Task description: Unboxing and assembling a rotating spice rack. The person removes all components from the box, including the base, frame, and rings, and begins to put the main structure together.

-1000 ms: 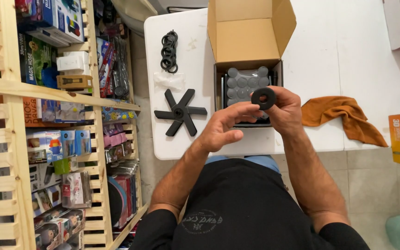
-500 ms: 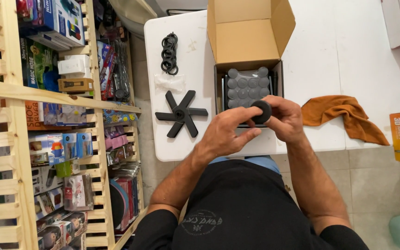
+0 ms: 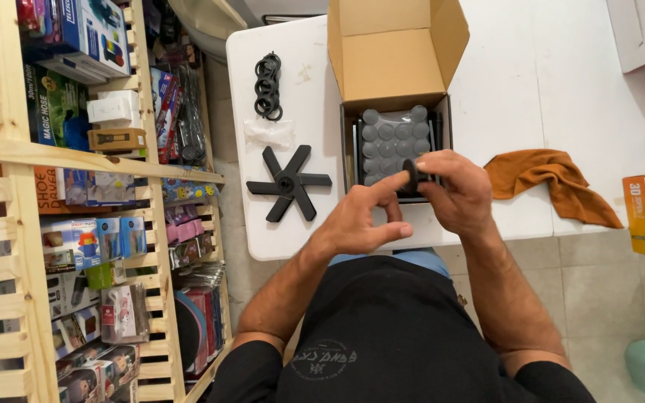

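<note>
A small black disc [image 3: 410, 175] sits edge-on between both hands, just above the near rim of the open cardboard box [image 3: 395, 52]. The right hand [image 3: 458, 192] has its grip closed around the disc's right side; the left hand [image 3: 361, 220] is mostly open, with only its forefinger and thumb tip touching the disc. In the box, toward twelve o'clock of the hands, a grey tray of round pads [image 3: 395, 140] remains packed. On the white worktop [image 3: 516, 97], a black six-armed hub [image 3: 290, 183] lies at nine o'clock, bare of attachments, and a chain of black rings [image 3: 267, 86] at eleven. So unpacking looks begun, with most parts still unfitted.
</note>
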